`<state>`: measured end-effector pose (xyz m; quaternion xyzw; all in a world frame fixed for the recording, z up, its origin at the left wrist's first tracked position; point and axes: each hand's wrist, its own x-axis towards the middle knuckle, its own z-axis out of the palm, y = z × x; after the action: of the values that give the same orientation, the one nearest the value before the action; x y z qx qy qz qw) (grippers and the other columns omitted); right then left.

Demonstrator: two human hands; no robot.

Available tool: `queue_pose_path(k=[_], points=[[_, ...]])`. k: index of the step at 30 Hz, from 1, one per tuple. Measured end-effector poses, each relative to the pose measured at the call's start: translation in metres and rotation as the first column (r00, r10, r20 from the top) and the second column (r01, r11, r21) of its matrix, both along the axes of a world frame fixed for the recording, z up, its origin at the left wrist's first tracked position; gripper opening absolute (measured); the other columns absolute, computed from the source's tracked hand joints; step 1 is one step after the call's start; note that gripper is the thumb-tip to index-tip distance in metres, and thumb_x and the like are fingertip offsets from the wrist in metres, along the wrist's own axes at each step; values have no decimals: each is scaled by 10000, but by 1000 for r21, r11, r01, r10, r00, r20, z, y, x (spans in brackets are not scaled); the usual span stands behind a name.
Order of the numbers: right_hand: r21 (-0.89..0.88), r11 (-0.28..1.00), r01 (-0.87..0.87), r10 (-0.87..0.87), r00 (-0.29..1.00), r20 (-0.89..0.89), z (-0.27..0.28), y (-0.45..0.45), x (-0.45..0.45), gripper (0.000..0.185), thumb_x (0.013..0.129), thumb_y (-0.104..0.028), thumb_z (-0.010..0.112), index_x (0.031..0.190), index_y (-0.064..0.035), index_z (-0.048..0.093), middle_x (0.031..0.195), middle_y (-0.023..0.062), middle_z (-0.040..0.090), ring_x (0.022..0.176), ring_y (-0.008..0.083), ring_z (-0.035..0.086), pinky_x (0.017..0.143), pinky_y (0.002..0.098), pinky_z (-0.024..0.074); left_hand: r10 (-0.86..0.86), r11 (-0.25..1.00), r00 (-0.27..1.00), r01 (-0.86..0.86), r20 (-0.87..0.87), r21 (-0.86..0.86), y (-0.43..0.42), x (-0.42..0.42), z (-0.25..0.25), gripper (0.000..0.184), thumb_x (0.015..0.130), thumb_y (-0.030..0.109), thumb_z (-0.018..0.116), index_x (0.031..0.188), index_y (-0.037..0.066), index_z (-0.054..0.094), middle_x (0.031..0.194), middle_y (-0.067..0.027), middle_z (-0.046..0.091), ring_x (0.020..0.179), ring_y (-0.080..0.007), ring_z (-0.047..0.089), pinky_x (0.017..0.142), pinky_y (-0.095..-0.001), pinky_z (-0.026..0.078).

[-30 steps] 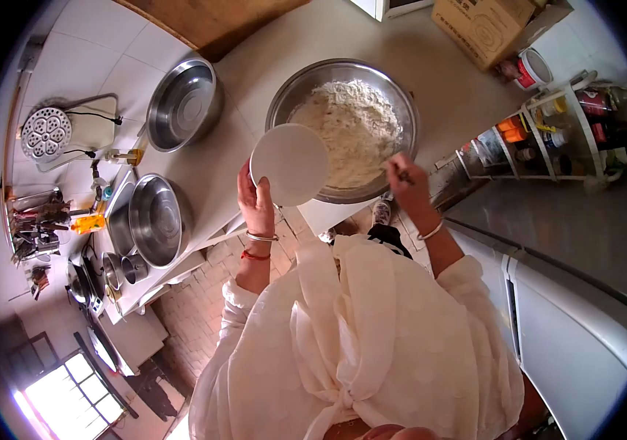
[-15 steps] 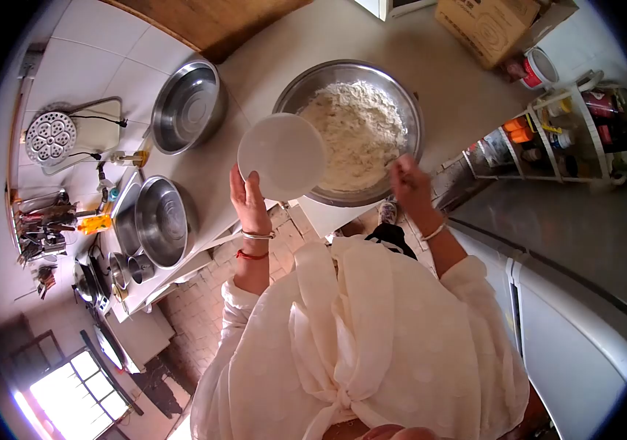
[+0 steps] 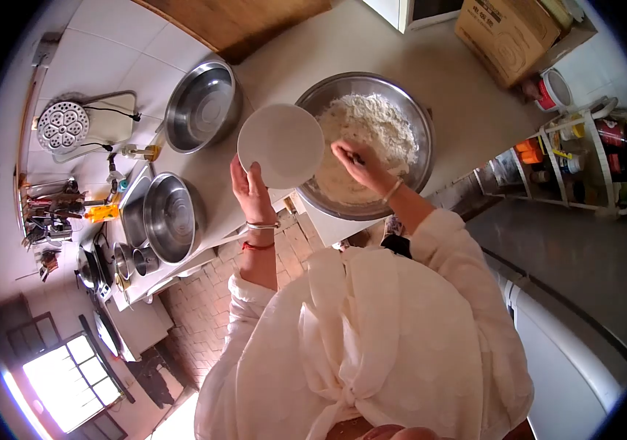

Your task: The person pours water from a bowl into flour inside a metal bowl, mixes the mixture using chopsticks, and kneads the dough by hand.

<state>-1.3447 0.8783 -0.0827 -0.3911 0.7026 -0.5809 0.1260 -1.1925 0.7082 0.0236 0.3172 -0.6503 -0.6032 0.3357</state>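
Note:
My left hand (image 3: 253,192) grips a round white bowl (image 3: 281,147) by its near edge, with the thumb on it. The bowl is held beside the left rim of a large steel basin (image 3: 422,139), partly overlapping it in view. Crumbly, pale flour (image 3: 371,121) lies in the basin. Above the flour, my right hand (image 3: 366,172) is closed round a utensil with a dark handle end (image 3: 358,158); the rest of the utensil is hidden by the fingers.
Two more steel basins (image 3: 200,106) (image 3: 170,218) stand along the counter to the left, near small pots (image 3: 145,260). A cardboard box (image 3: 508,40) sits at the back right, above a white rack (image 3: 564,165) of bottles. A wooden board (image 3: 244,22) lies at the back.
My right hand has moved left from the basin's right rim to over the flour. My left hand still holds the bowl near the left rim. The whole view has shifted slightly.

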Motion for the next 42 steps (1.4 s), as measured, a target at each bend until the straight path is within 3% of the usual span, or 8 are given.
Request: queue_pose_path(k=[10,13,16,19,22,29,38,42], points=[[-40,966,-257,251,878,407,17,69,17,191,934,-147,589,820,3,614,688,25,605,611,95,564,599,250,479,12,995,997,-19,-75,-96,9,12,-5,406,926,188,557,1279,-2,492,1164,-49,581,1069,-140,509,951,-283,387],[46,989,-142,114,919,376,16,35,-15,161,934,-112,582,832,7,617,699,32,611,620,98,575,615,239,490,4,990,998,-12,-56,-140,11,17,0,418,915,86,511,1313,-20,445,1188,-69,570,1027,-124,529,914,-246,407],[14,998,-57,58,996,-71,-9,-6,-48,148,942,-108,564,857,-2,622,711,44,625,615,114,579,617,249,489,28,991,999,-32,-33,-126,16,19,2,432,912,87,510,1322,-25,432,1192,-75,568,1017,-122,533,899,-238,415],[-229,967,115,8,880,475,-24,-25,-29,159,953,-142,544,889,-25,631,736,58,644,625,128,593,621,260,491,43,995,999,-44,-18,-87,21,19,2,442,913,137,528,1316,-23,442,1189,-74,569,1030,-133,528,903,-250,414],[-158,980,-118,151,964,218,-26,5,-13,137,949,-142,548,924,-50,646,776,68,662,649,132,606,620,263,491,44,996,999,-44,-3,-80,23,18,1,401,931,166,529,1294,3,477,1139,-45,582,1007,-120,524,893,-262,413],[325,866,-380,183,845,502,49,73,-20,288,953,-299,545,940,-33,653,690,56,659,569,132,604,559,273,498,-1,989,1000,-3,-23,-150,24,12,7,382,941,188,528,1279,13,497,1124,-36,585,1002,-120,524,889,-271,415],[-58,986,157,-101,832,546,-3,-5,-47,325,960,-314,545,937,-10,657,740,65,681,585,121,605,553,247,505,34,969,999,-37,-16,-243,40,1,28,395,923,215,543,1262,16,503,1141,-39,574,1043,-125,513,913,-266,403],[-80,993,-87,111,920,376,-36,19,-39,294,949,-303,580,968,-21,661,786,77,690,622,110,610,559,244,510,22,1000,1000,-22,15,1,32,10,18,400,924,165,508,1293,20,456,1117,-80,600,947,-153,594,792,-268,478]])
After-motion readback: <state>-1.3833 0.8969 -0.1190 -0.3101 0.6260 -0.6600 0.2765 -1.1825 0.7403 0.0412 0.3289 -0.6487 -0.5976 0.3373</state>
